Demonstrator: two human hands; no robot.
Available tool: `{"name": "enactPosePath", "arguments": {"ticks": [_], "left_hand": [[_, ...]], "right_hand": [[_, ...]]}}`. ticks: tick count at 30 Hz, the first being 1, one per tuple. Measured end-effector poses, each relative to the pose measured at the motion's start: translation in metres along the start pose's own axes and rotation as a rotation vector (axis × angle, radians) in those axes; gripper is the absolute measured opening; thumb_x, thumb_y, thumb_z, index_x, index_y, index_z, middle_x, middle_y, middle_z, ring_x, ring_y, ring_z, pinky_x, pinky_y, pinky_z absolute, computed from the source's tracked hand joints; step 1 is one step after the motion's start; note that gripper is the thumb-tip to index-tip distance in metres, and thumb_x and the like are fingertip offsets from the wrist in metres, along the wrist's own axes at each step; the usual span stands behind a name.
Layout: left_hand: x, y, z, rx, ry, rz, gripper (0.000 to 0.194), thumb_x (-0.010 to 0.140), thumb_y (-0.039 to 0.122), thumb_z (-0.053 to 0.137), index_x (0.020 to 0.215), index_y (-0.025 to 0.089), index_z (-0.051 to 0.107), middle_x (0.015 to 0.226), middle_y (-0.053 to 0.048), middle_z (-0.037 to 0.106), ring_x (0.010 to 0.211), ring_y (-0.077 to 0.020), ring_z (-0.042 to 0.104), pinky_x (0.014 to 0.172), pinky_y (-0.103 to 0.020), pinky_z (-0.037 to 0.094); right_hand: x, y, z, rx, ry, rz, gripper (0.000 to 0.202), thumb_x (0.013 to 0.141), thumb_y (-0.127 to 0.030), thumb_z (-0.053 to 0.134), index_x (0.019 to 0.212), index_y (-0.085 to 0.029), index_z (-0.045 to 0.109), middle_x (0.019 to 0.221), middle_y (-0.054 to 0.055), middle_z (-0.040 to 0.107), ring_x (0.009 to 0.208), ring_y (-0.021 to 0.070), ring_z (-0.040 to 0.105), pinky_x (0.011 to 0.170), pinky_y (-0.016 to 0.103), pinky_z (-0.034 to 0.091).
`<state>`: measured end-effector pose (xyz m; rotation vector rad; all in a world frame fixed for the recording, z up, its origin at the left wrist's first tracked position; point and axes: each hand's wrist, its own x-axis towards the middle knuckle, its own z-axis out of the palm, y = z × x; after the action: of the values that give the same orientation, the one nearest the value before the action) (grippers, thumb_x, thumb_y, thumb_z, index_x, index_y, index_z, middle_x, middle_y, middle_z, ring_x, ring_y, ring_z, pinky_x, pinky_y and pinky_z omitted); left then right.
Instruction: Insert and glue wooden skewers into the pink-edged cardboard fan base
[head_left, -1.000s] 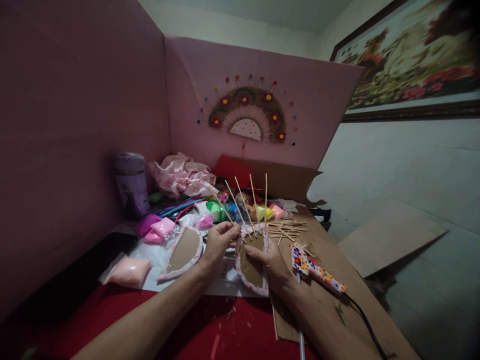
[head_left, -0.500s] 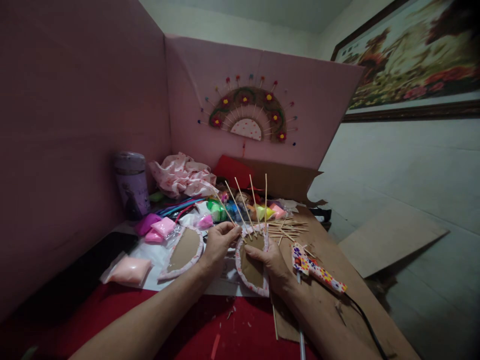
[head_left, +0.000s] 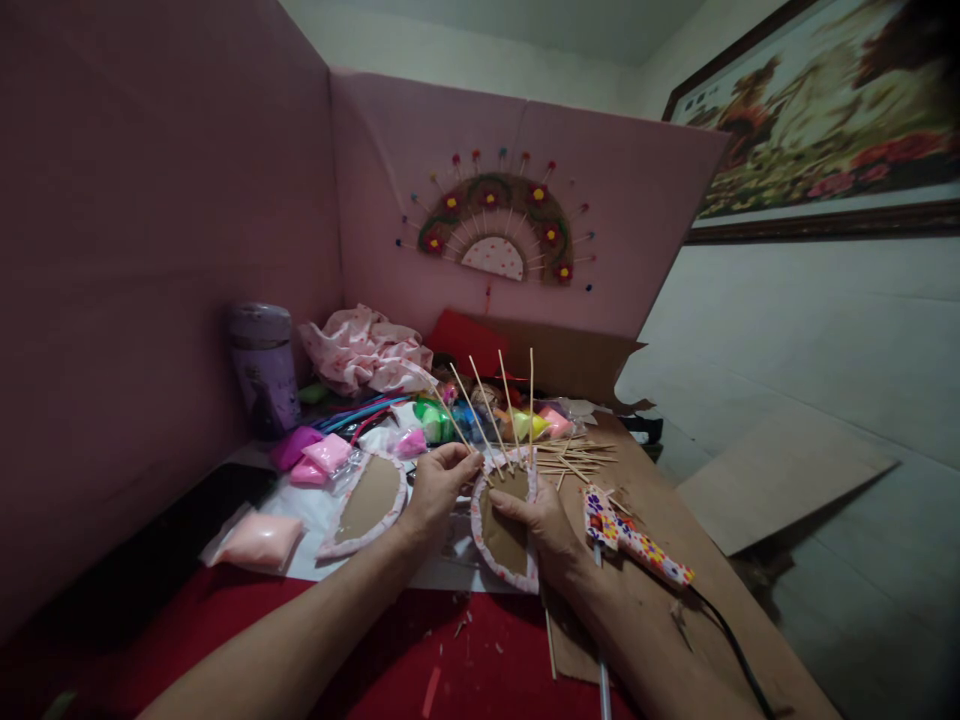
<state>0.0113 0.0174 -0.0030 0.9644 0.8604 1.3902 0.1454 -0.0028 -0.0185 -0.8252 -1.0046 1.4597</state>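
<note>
My right hand (head_left: 541, 520) grips a cardboard half-circle (head_left: 504, 535) edged with pink-patterned fabric, its thumb lying across the cardboard face. Several thin wooden sticks (head_left: 487, 415) fan upward from the curved edge of that piece. At the upper left of the edge, the fingertips of my left hand (head_left: 442, 485) pinch the lower end of the leftmost stick (head_left: 456, 425). To the left lies a second fabric-edged cardboard half-circle (head_left: 369, 505), flat on white plastic and touched by neither hand.
A flower-patterned glue gun (head_left: 637, 545) with a black cord lies at right, near loose sticks (head_left: 577, 458). Clay packets (head_left: 259, 538), crumpled fabric (head_left: 367, 350) and a purple tumbler (head_left: 262, 370) stand or lie around. A decorated half-circle (head_left: 491, 225) hangs on the pink panel behind.
</note>
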Motion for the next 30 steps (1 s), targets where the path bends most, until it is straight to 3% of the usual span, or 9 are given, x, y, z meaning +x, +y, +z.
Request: {"name": "enactPosePath", "arguments": {"ticks": [30], "left_hand": [[0.0,-0.0027,-0.0006,-0.007,-0.003,0.012,0.035,0.055,0.04,0.08,0.061,0.014,0.057,0.054,0.004,0.053,0.046,-0.0055,0.043,0.047,-0.019,0.033]], "right_hand": [[-0.0026,-0.0053,0.0034,-0.023,0.007,0.014,0.045,0.049,-0.031,0.086,0.086,-0.016,0.064,0.074,0.002,0.07,0.06,0.016,0.063,0.06,0.028,0.05]]}}
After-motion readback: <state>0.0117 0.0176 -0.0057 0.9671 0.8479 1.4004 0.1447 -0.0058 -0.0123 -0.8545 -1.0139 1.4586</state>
